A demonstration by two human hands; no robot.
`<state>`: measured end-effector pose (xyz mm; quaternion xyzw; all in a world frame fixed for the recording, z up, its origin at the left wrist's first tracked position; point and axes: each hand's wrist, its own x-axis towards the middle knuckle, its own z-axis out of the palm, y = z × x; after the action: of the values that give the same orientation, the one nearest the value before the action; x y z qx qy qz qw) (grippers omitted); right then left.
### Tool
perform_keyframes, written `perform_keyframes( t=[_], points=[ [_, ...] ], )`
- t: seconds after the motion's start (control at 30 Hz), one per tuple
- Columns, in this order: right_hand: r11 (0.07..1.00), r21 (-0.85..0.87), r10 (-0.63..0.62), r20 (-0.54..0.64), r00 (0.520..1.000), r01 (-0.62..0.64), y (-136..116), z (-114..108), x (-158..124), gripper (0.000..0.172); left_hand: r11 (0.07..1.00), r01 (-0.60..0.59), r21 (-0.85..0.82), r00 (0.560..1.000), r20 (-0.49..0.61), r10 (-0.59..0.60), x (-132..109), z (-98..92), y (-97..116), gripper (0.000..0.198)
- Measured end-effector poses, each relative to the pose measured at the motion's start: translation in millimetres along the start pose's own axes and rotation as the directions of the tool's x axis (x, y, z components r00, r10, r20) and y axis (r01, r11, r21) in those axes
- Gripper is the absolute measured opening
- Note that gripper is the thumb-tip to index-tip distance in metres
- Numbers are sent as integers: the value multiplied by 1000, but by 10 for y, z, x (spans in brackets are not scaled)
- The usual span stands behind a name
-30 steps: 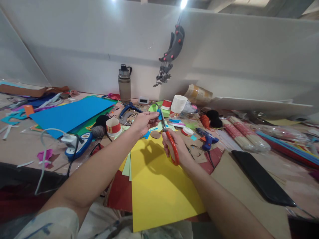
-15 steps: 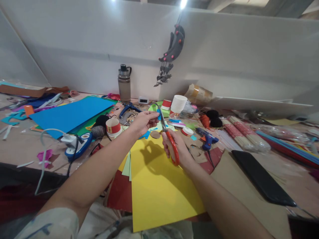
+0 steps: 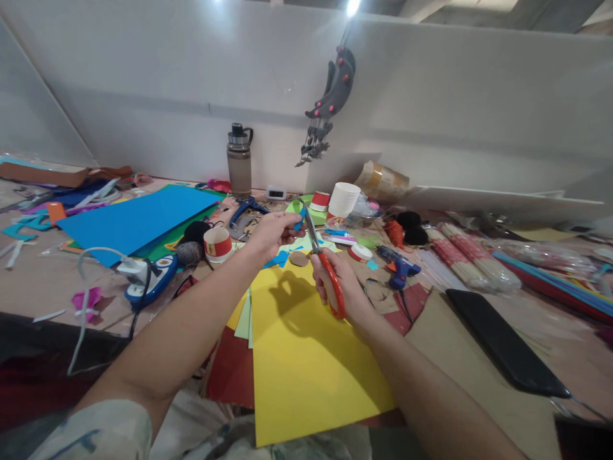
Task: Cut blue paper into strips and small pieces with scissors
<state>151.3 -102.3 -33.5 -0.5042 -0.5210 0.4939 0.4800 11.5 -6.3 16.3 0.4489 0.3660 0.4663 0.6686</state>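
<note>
A small piece of blue paper (image 3: 299, 221) is pinched between the fingertips of my left hand (image 3: 278, 235). My right hand (image 3: 338, 281) grips the orange handles of a pair of scissors (image 3: 332, 281), whose metal blades point up and away from me beside the blue piece. Whether the blades touch the paper I cannot tell. Below both hands lies a sheet of yellow paper (image 3: 316, 370), with their shadow on it. A round brown disc (image 3: 299, 259) and blue paper scraps (image 3: 276, 260) lie just past its far edge.
To the left are a large blue sheet (image 3: 138, 217), a blue power strip (image 3: 152, 284) and a red-and-white paper cup (image 3: 218, 245). A water bottle (image 3: 239, 163) stands behind. On the right lie a glue gun (image 3: 400, 268), wrapped stick bundles (image 3: 460, 259) and a black phone-like slab (image 3: 502, 342).
The blue piece has tilted and shifted slightly left, away from the scissor blades, along with my left fingertips. My right hand and the scissors hold nearly the same place.
</note>
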Motion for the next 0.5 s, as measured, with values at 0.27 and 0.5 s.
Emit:
perform_keyframes(
  t=[0.27,0.5],
  points=[
    [999,6,43,-25,999,-43,-60,36,-15,35,999,-16,-31,1000,23,16,9,8,-23,15],
    [1000,-18,25,6,1000,-25,-50,11,-14,38,992,-80,-102,997,12,82,22,-19,-6,12]
  ],
)
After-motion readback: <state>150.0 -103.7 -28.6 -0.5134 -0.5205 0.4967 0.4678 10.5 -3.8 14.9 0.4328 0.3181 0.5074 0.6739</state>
